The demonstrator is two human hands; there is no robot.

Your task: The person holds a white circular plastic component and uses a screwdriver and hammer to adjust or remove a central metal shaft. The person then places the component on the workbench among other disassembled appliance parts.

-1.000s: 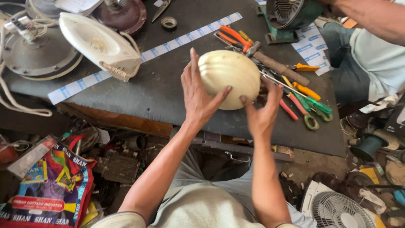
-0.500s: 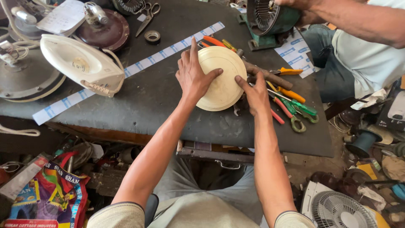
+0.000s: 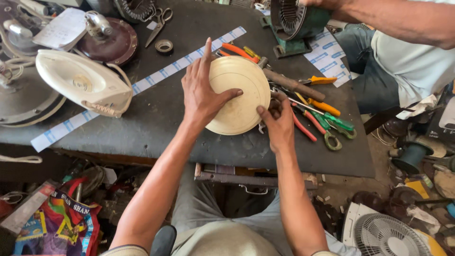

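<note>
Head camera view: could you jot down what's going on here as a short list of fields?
Place: dark workbench, cluttered
Left hand: spread flat on a cream round cover
Right hand: fingertips on the cover's right rim
Cover: lies flat on the bench
Right of cover: pile of screwdrivers and pliers
Left of cover: white clothes iron
Far edge: scissors, tape roll
Another person: arm at a green motor

Under your left hand (image 3: 204,92): round cream plastic cover (image 3: 239,102), matt, smooth, faintly ridged. Beyond your right fingertips (image 3: 277,100): glossy orange and green plastic-handled metal hand tools (image 3: 327,116). Dark worktable top (image 3: 161,114): matt, rough.
</note>
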